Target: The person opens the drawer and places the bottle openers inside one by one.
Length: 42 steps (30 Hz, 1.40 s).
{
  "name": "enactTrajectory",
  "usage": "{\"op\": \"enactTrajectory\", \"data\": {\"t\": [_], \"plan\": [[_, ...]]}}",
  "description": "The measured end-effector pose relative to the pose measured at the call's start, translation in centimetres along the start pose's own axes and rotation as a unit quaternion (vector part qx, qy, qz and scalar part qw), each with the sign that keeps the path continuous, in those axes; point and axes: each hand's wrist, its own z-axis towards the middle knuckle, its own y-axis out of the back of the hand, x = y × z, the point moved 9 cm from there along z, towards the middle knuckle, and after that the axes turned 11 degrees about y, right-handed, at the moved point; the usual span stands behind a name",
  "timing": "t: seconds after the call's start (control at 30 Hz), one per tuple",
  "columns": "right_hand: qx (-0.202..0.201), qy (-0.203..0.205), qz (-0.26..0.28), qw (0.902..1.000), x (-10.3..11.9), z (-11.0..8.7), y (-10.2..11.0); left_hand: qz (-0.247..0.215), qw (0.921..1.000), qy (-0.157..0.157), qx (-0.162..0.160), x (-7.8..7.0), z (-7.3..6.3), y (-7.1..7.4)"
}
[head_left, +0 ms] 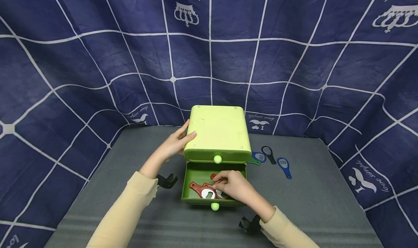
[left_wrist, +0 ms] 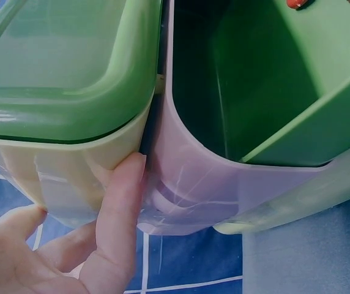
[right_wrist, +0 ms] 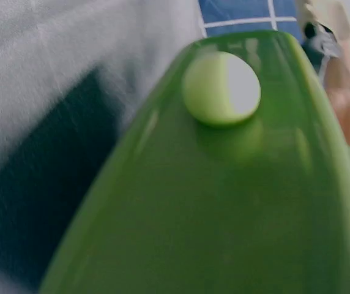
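Note:
My left hand [head_left: 174, 144] rests against the left side of a two-tier drawer box [head_left: 218, 128] with a pale yellow-green top. In the left wrist view, its extended fingers [left_wrist: 117, 220] touch the upper tier's side wall. The lower green drawer [head_left: 196, 171] is pulled out, while the upper drawer [head_left: 199, 155] sits closed. Several red bottle openers [head_left: 197, 188] lie inside the lower drawer. Over them my right hand [head_left: 236, 186] reaches in, thumb and forefinger pinching a red bottle opener that its fingers partly hide. The right wrist view shows mostly a green drawer front [right_wrist: 212, 202] with its round knob [right_wrist: 221, 89].
Right of the box on the grey table [head_left: 313, 190] lie a black bottle opener [head_left: 268, 153], a blue one [head_left: 285, 166], another blue one [head_left: 259, 156] and a green one [head_left: 254, 161] partly hidden by the box. A blue checked curtain [head_left: 228, 59] hangs behind.

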Motion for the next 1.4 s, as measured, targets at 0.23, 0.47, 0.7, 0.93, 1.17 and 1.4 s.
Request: {"op": "enactTrajectory", "data": {"t": [0.23, 0.47, 0.7, 0.93, 1.17, 1.4], "plan": [[0.012, -0.002, 0.057, 0.9983, -0.4, -1.5, 2.3, 0.001, 1.0, 0.0, 0.002, 0.0, 0.0, 0.0], [-0.018, 0.001, 0.097, 0.9952, -1.6, -3.2, 5.8, 0.007, 1.0, 0.002, 0.001, 0.0, -0.2, 0.1], [-0.088, -0.038, 0.115, 0.9887, -5.0, -4.8, 9.2, 0.008, 0.9999, 0.006, -0.001, 0.0, -0.1, 0.0], [-0.158, -0.107, 0.077, 0.9786, -9.6, -6.3, 12.1, 0.01, 0.9999, 0.005, -0.003, 0.0, -0.1, 0.1], [-0.191, -0.176, 0.034, 0.9652, -14.5, -8.0, 14.8, 0.012, 0.9999, 0.008, -0.002, 0.2, 0.1, 0.0], [-0.238, -0.215, 0.011, 0.9473, -18.7, -10.1, 16.7, 0.01, 0.9999, 0.004, 0.004, 0.0, -0.1, 0.0]]}}
